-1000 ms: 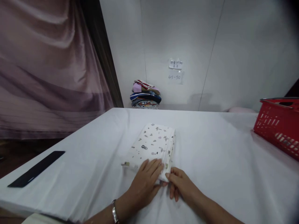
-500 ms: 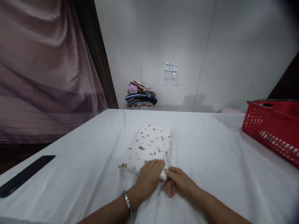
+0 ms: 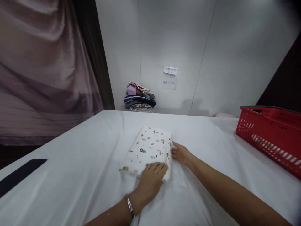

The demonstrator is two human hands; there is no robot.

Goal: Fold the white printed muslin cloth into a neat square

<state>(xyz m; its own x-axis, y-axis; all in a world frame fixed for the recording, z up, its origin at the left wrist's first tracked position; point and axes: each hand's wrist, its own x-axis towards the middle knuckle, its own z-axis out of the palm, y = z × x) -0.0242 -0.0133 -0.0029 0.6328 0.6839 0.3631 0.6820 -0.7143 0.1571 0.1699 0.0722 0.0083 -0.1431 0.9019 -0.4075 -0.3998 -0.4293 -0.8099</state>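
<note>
A folded white cloth with small printed palms, leaves and animals lies on the white-covered table. My left hand rests flat on its near right corner, fingers stretched out and pressing the fabric; a silver bracelet circles that wrist. At the cloth's right folded edge is my right hand, its thumb above and apart from the fingers. Those fingertips touch the layered side, and their very ends are partly hidden by it.
A red plastic basket stands at the right. Behind the table's far edge is a pile of folded fabrics against the wall. At the left edge lies a flat black object, beside a pinkish curtain.
My right hand has left the near right corner of the cloth and moved away from me along its right edge. My left hand stays on the cloth. The view has shifted slightly.
</note>
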